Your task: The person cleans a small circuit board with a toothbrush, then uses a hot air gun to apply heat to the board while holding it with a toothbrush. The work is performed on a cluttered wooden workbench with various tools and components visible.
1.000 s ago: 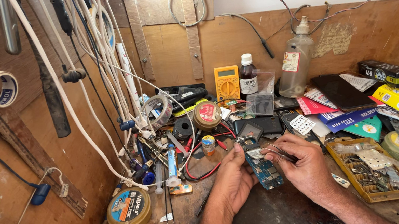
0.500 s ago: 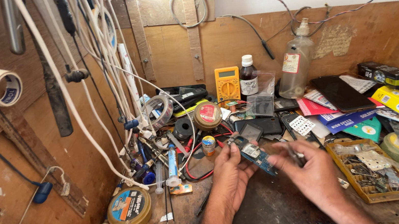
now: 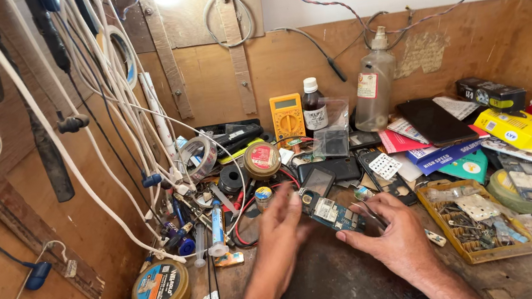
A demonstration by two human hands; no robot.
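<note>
Your left hand [image 3: 281,226] grips the blue circuit board's [image 3: 333,212] left end | your right hand [image 3: 397,238] pinches tweezers [image 3: 369,212] at it | cluttered desk [image 3: 339,290]

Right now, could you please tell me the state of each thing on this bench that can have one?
Circuit board: bare, out of its case, held tilted between both hands.
Left hand: fingers on the board's left end.
Right hand: gripping tweezers at the board.
Brown bottle: upright, capped.
Clear bottle: upright, nozzle on.
Yellow multimeter: leaning upright against the wall.
Black phone: screen dark.
</note>
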